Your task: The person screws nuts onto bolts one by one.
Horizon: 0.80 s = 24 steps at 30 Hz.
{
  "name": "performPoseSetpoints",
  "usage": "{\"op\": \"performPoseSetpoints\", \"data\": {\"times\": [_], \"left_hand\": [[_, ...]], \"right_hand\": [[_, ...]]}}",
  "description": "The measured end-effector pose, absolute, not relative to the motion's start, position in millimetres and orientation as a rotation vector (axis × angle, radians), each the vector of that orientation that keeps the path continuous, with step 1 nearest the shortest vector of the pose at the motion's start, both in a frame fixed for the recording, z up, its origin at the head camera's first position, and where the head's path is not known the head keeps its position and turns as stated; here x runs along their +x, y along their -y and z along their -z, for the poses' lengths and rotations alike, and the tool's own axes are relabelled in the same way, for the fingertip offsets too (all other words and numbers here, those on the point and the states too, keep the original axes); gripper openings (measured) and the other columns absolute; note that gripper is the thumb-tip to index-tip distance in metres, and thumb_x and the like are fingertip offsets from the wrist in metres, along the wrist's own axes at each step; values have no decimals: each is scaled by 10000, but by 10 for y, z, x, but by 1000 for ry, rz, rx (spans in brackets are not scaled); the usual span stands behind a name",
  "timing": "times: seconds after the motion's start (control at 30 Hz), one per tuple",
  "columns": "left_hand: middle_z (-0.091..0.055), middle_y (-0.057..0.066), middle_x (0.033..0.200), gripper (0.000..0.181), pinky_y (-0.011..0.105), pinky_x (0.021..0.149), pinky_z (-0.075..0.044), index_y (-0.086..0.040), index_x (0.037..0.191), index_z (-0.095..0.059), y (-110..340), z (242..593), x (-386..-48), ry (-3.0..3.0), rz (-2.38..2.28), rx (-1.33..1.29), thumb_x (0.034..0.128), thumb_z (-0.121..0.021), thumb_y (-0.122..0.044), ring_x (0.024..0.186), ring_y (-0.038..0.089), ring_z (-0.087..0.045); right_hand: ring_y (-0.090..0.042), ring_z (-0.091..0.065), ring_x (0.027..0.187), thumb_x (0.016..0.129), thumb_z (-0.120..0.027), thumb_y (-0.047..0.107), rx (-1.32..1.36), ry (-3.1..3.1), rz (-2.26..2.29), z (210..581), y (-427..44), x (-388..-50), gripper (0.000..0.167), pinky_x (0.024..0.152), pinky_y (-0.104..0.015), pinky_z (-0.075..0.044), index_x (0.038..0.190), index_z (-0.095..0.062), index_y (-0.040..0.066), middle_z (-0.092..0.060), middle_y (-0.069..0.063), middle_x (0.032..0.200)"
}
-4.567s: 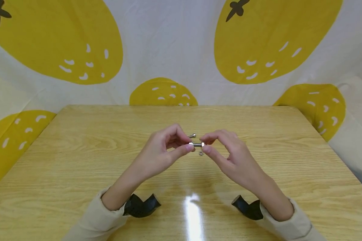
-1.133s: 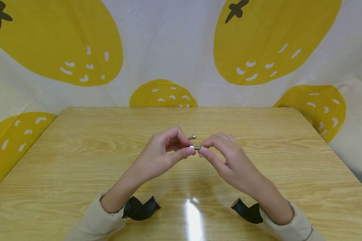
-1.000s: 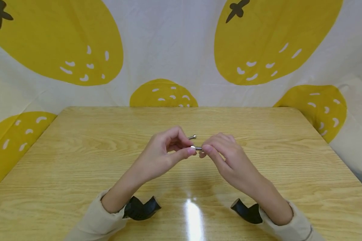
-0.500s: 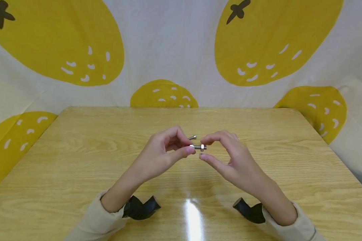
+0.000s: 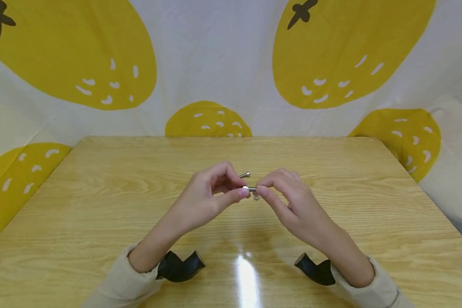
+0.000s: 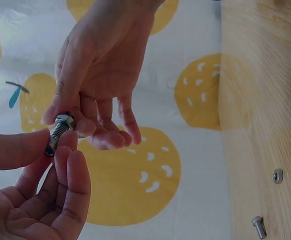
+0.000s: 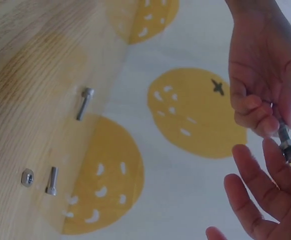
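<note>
Above the table (image 5: 138, 162), the left hand (image 5: 209, 194) pinches the head end of a metal bolt (image 6: 59, 132) and, facing it, the right hand (image 5: 292, 194) pinches the hex nut (image 6: 64, 119) near the bolt's far end, with bare thread between the two grips. The bolt should prove stiff, sturdy and fairly light, best held firmly by its head against spinning. The smaller nut looks smooth enough to slip, so a thumb and fingertip on opposite flats should suit it.
</note>
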<state>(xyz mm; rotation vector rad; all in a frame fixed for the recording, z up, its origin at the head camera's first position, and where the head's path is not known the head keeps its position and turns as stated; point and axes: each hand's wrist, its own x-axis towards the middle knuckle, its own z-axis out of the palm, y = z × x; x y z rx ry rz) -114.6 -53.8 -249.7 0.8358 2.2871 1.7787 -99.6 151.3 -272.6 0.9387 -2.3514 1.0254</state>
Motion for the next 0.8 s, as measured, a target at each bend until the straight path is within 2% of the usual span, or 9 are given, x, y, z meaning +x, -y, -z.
{"op": "performPoseSetpoints", "data": {"times": [0.1,0.17,0.3,0.4,0.47,0.8], "left_hand": [[-626,65,877,96,262,702,-528,-52,873,-572,532,2497,-1143,-2294,-1771,833,854,-664,-70,759,150,-629],[-627,67,876,94,260,694,-526,-49,872,-572,529,2501,-1145,-2298,-1768,831,856,-661,-73,757,150,-628],[-625,67,863,94,262,690,-524,-52,864,-566,533,2507,-1148,-2307,-1770,831,860,-658,-74,749,152,-621],[-622,63,855,98,264,690,-524,-57,855,-561,539,2509,-1147,-2315,-1770,823,859,-658,-72,744,153,-619],[-623,62,852,101,262,685,-523,-59,851,-561,542,2510,-1146,-2321,-1766,820,858,-660,-76,740,152,-618],[-628,72,875,104,275,721,-537,-48,861,-562,546,2496,-1148,-2299,-1784,813,853,-664,-68,765,154,-631]], "right_hand": [[-70,-516,858,991,-446,191,932,2359,-1007,2731,-1505,-1007,235,816,-288,-354,866,-638,140,-622,98,841],[-70,-518,865,996,-433,214,915,2390,-1005,2724,-1511,-1004,253,823,-294,-351,885,-648,141,-628,97,849],[-99,-525,935,927,-578,212,875,2457,-1037,2686,-1533,-973,135,828,-339,-366,1032,-631,144,-621,66,954],[-118,-528,962,848,-683,155,887,2438,-1045,2674,-1539,-960,251,821,-347,-380,1083,-598,137,-611,42,1005],[-117,-533,949,828,-699,121,910,2401,-1036,2677,-1538,-961,261,815,-328,-381,1066,-591,123,-612,39,1002],[-116,-512,938,888,-624,112,935,2373,-1040,2709,-1514,-972,102,799,-309,-386,989,-621,130,-621,69,970]]}}
